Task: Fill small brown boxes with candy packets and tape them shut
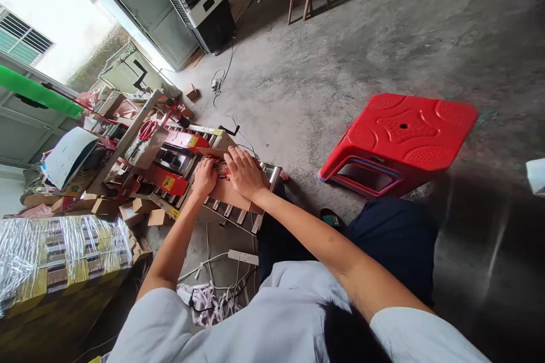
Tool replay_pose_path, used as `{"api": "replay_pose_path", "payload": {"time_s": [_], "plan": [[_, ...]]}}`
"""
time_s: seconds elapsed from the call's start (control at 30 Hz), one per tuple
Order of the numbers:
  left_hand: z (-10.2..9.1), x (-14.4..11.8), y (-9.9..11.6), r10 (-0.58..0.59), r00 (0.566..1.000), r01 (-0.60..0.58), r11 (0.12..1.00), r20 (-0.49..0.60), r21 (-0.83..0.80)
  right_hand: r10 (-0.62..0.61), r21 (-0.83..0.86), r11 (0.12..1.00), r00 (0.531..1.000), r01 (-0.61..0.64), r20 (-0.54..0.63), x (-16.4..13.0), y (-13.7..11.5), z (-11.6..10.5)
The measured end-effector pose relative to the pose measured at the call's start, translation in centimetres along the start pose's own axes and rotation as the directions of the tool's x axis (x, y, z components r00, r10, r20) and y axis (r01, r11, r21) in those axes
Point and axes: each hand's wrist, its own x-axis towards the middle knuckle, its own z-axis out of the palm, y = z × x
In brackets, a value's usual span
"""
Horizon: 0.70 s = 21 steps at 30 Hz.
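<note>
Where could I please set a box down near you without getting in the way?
The bare concrete floor between the red stool and the roller machine is free. Left of the machine, small cartons and the wrapped stack crowd it; cables lie under the rollers.

Both bare arms stretch forward toward eleven o'clock, elbows slightly bent. The left hand [205, 177] lies knuckles up, fingers curled down — its grip closed. The right hand [243, 172] sits just beside it at three o'clock, palm down, fingers spread flat.
</note>
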Motion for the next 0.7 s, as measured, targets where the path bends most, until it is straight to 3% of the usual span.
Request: {"api": "replay_pose_path", "payload": {"time_s": [0.1,0.17,0.2,0.27,0.33,0.37,0.57,0.7], "plan": [[-0.2,0.6,0.3,0.09,0.99,-0.097,0.994,0.108,0.059,0.025,0.002,1.0,0.999,-0.025,0.027,0.1,-0.1,0.3],[-0.2,0.6,0.6,0.128,0.985,-0.135,0.989,0.115,0.056,0.027,0.002,1.0,0.999,-0.027,0.027,0.1,-0.1,0.3],[-0.2,0.5,0.7,0.123,0.99,-0.127,0.991,0.07,0.045,0.023,-0.001,1.0,0.999,-0.023,0.024,0.1,-0.1,0.2],[-0.2,0.0,0.8,0.039,0.992,-0.036,0.999,-0.122,0.028,0.006,-0.001,1.0,1.0,-0.006,0.016,-0.1,-0.1,0.0],[-0.1,-0.5,0.7,-0.077,0.952,0.083,0.997,-0.295,0.008,-0.014,0.006,1.0,1.0,0.014,0.011,-0.1,-0.1,-0.1],[0.0,-0.7,0.6,-0.11,0.94,0.116,0.993,-0.322,-0.001,-0.019,0.01,1.0,1.0,0.019,0.009,-0.2,-0.1,-0.1],[0.0,-0.7,0.2,-0.056,0.984,0.048,0.998,-0.17,-0.048,0.002,0.034,0.999,1.0,-0.003,0.025,-0.2,0.2,-0.3],[-0.4,-0.5,0.3,0.047,0.996,-0.05,0.998,-0.08,-0.027,-0.005,0.046,0.999,1.0,0.004,0.025,-0.3,0.2,-0.5]]}}
